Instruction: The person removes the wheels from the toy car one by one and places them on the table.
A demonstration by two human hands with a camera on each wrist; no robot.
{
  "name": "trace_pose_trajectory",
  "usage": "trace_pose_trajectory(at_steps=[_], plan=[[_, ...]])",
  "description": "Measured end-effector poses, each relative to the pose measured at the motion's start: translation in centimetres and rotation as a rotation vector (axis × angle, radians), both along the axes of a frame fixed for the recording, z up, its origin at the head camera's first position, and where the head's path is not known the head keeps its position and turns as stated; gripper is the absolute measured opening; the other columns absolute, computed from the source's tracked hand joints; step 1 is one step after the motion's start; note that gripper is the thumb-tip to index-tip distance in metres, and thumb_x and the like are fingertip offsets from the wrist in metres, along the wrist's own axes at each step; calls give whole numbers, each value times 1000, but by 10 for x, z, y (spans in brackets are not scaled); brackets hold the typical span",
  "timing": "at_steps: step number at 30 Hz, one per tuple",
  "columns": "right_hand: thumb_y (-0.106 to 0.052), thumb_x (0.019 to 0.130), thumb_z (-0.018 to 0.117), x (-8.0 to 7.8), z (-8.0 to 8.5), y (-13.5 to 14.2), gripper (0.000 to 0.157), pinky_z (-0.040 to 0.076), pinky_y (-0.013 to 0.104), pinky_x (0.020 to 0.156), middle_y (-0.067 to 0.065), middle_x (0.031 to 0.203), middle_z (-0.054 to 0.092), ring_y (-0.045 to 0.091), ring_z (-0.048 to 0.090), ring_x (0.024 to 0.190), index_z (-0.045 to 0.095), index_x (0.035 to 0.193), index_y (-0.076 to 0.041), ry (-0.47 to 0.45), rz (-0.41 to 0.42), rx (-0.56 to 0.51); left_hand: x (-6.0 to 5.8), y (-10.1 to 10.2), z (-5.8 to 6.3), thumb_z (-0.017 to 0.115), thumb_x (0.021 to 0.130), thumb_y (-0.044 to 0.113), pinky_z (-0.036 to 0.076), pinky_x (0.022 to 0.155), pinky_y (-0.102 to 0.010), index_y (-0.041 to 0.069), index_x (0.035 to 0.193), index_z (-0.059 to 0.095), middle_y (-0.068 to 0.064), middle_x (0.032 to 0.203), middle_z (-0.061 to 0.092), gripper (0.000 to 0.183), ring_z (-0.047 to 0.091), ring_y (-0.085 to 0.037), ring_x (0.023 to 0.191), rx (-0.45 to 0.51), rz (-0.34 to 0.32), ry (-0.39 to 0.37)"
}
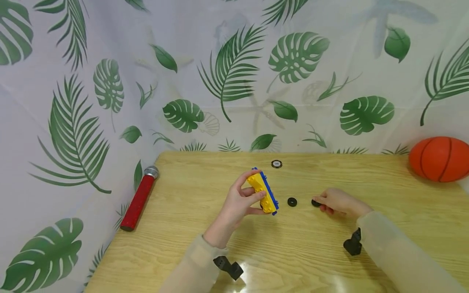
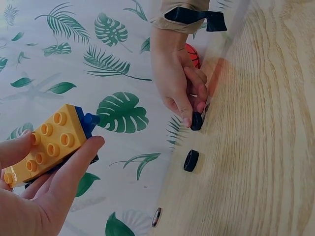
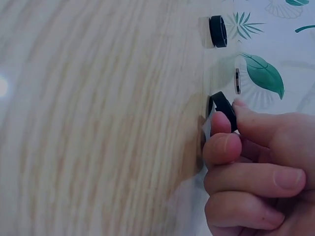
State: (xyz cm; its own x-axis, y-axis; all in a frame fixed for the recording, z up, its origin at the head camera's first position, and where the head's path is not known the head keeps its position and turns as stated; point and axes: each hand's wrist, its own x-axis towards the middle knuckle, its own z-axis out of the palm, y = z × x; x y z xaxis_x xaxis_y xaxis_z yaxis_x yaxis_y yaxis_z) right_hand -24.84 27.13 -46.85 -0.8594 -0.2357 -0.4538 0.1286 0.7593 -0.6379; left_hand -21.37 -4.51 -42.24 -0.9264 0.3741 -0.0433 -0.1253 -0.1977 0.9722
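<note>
My left hand (image 1: 239, 199) grips a toy brick car body (image 1: 263, 193), yellow with studs on one face and blue along the other side. In the left wrist view, a blue peg sticks out at the end of the car body (image 2: 54, 140), and part of its underside is hidden by the fingers. Farther right, my right hand (image 1: 338, 202) pinches a small black toy wheel (image 3: 225, 110) between thumb and index finger, at the tabletop. A second black wheel (image 1: 292, 202) lies flat between the two hands, touched by neither.
Behind the wheels lies a black-and-white poker chip (image 1: 276, 164). A red microphone (image 1: 139, 199) with a silver head rests along the table's left edge. At the far right sits an orange-red ball (image 1: 439, 158). A leaf-patterned curtain (image 1: 227, 134) borders the wooden table (image 1: 198, 175) behind and left.
</note>
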Motion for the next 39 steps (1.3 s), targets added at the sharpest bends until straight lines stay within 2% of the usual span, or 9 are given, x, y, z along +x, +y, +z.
trace_pose_trajectory(at_steps=[8,16,22,27,32,39], plan=[[-32,105,49,-2,-4,9,46,25,21,43,-4,48,44,7,24,40,59,66,-10,75,34,24,-1,-1,2,60,95,-3,61,71,-51,30,143,47,-27,126,64,60,68,-33,106,12,5,-7],[-33,105,49,-2,-3,12,45,27,21,41,-3,49,48,5,25,39,61,69,-8,102,49,-4,-2,-1,2,59,96,-3,61,72,-51,30,144,46,-27,130,62,60,67,-35,109,16,1,-11],[-34,105,47,-3,2,16,45,28,21,41,-3,52,51,6,29,40,61,72,-7,143,43,2,-3,-1,2,59,96,-3,60,74,-52,29,145,44,-23,134,61,60,65,-36,114,29,-16,-6],[-31,106,46,-4,9,13,45,27,21,40,-4,51,46,6,25,38,58,71,-5,200,65,-15,-3,-1,2,59,96,-3,61,74,-51,29,144,45,-22,134,62,59,65,-35,113,31,-17,-6],[-35,106,45,-1,15,6,46,26,22,39,-4,53,47,7,24,39,57,73,-5,194,46,-56,-2,0,1,59,96,-3,60,75,-52,28,144,45,-22,134,61,59,66,-33,112,39,-27,-7],[-43,106,41,2,20,-1,52,27,22,39,-2,56,47,8,26,40,57,81,0,205,-33,-133,-2,2,-2,58,97,-2,59,78,-56,30,144,45,-23,135,59,58,64,-33,114,57,-42,-15]])
